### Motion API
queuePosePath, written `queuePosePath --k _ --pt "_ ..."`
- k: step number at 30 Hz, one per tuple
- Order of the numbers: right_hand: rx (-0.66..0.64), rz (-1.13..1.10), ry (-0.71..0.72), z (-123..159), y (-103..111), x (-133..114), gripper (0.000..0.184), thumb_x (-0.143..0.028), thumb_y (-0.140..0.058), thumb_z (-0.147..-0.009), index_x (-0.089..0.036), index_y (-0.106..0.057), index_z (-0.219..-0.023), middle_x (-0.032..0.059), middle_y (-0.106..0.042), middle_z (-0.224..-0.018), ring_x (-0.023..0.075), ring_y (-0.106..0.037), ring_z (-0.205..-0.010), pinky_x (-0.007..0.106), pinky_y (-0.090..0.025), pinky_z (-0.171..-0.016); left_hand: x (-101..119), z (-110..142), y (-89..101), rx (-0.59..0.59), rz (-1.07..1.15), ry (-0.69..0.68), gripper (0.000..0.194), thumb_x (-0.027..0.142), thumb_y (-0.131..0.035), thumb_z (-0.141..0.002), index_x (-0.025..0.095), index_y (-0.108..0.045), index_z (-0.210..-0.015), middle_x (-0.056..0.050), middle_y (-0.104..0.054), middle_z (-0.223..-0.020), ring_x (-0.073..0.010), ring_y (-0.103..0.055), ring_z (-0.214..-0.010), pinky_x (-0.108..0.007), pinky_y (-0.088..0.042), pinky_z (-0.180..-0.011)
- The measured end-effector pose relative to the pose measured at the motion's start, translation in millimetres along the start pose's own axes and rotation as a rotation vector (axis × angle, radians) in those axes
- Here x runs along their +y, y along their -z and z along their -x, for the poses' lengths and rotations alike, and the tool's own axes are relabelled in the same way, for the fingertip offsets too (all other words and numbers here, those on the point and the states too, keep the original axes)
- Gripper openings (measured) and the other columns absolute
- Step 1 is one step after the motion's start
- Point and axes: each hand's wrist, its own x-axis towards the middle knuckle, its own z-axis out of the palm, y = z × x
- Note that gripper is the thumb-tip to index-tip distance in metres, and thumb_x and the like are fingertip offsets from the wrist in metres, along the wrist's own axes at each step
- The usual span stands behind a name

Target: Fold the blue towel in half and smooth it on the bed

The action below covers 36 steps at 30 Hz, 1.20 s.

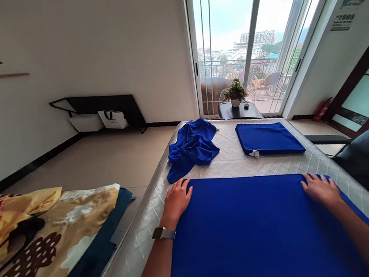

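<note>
Quilted white mattress (229, 155) lies beneath a smooth, rectangular blue cloth (248, 231).

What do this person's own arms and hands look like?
The left hand and right hand are gloveless; the left forearm and right forearm show no sleeves. The left one wears a rectangular, dark-faced watch with a silvery band.

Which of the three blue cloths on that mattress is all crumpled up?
The far-left cloth, bunched in a loose heap; the folded cloth to its right and the wide front cloth both lie flat.
</note>
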Motion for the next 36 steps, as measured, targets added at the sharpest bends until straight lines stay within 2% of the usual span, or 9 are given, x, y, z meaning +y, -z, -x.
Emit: queuePosePath --k 2,5,7,10,12,15,19,24,36 --pt "0.027 0.012 0.026 12.2 16.8 -47.7 0.056 -0.039 -0.035 -0.095 -0.018 -0.060 -0.141 0.0161 -0.058 -0.147 0.0402 -0.047 -0.139 0.063 -0.028 -0.115 0.5 0.7 -1.0 0.001 -0.008 -0.010 0.041 0.034 -0.047 -0.100 0.021 -0.063 -0.135 -0.014 -0.059 -0.146 -0.0312 -0.056 -0.133 -0.047 -0.044 -0.111" --pt "0.046 -0.151 0.228 41.8 44.2 -147.1 0.057 -0.040 -0.033 -0.100 -0.017 -0.052 -0.149 0.0145 -0.053 -0.152 0.0371 -0.041 -0.144 0.058 -0.027 -0.117 2.1 1.4 -1.9 -0.007 -0.030 -0.020 0.042 0.033 -0.046 -0.101 0.021 -0.062 -0.137 -0.014 -0.059 -0.145 -0.0309 -0.055 -0.133 -0.047 -0.044 -0.110" --pt "-0.007 -0.294 0.405 65.6 58.8 -218.6 0.059 -0.042 -0.030 -0.102 -0.019 -0.044 -0.154 0.0096 -0.047 -0.157 0.0328 -0.035 -0.149 0.056 -0.026 -0.120 3.6 1.9 -1.3 -0.008 -0.042 -0.026 0.044 0.032 -0.045 -0.101 0.022 -0.059 -0.141 -0.014 -0.059 -0.145 -0.0308 -0.055 -0.133 -0.047 -0.044 -0.110" --pt "-0.131 -0.430 0.601 97.7 69.2 -308.5 0.069 -0.048 -0.026 -0.104 -0.008 -0.032 -0.159 0.0131 -0.032 -0.165 0.0306 -0.024 -0.154 0.050 -0.018 -0.124 5.8 3.2 0.7 -0.010 -0.074 -0.043 0.045 0.031 -0.043 -0.102 0.024 -0.056 -0.145 -0.014 -0.060 -0.145 -0.0307 -0.056 -0.133 -0.046 -0.044 -0.110" --pt "-0.189 -0.477 0.669 112.3 68.6 -347.6 0.071 -0.048 -0.026 -0.104 -0.005 -0.030 -0.160 0.0137 -0.025 -0.167 0.0312 -0.019 -0.155 0.050 -0.013 -0.125 7.0 4.1 2.1 -0.009 -0.099 -0.048 0.043 0.031 -0.042 -0.102 0.023 -0.059 -0.141 -0.014 -0.059 -0.145 -0.0305 -0.055 -0.133 -0.045 -0.044 -0.110" --pt "-0.217 -0.525 0.673 122.2 61.4 -373.4 0.071 -0.049 -0.026 -0.104 -0.009 -0.025 -0.162 0.0109 -0.023 -0.168 0.0329 -0.015 -0.156 0.053 -0.012 -0.125 8.2 4.5 3.4 -0.005 -0.106 -0.042 0.042 0.031 -0.043 -0.102 0.021 -0.062 -0.138 -0.015 -0.059 -0.145 -0.0308 -0.055 -0.134 -0.044 -0.044 -0.111" --pt "-0.191 -0.558 0.660 118.3 52.4 -365.4 0.070 -0.051 -0.025 -0.104 -0.014 -0.023 -0.163 0.0083 -0.022 -0.168 0.0300 -0.015 -0.156 0.052 -0.010 -0.125 8.7 3.2 3.5 -0.005 -0.102 -0.035 0.042 0.032 -0.042 -0.102 0.020 -0.063 -0.137 -0.015 -0.060 -0.144 -0.0308 -0.057 -0.132 -0.045 -0.045 -0.109" --pt "-0.203 -0.503 0.604 100.8 48.3 -322.3 0.074 -0.053 -0.021 -0.105 -0.006 -0.025 -0.161 0.0132 -0.019 -0.168 0.0273 -0.013 -0.157 0.048 -0.007 -0.126 9.3 1.4 2.7 0.007 -0.105 -0.035 0.041 0.034 -0.043 -0.102 0.022 -0.064 -0.134 -0.013 -0.061 -0.142 -0.0295 -0.058 -0.129 -0.044 -0.046 -0.108" --pt "-0.184 -0.260 0.402 51.1 22.6 -140.4 0.069 -0.058 -0.018 -0.105 -0.022 -0.022 -0.164 0.0014 -0.020 -0.169 0.0237 -0.015 -0.157 0.046 -0.011 -0.127 12.8 -4.3 -6.1 0.087 -0.225 -0.021 0.041 0.034 -0.041 -0.100 0.021 -0.066 -0.129 -0.013 -0.064 -0.134 -0.0323 -0.060 -0.120 -0.048 -0.050 -0.097"
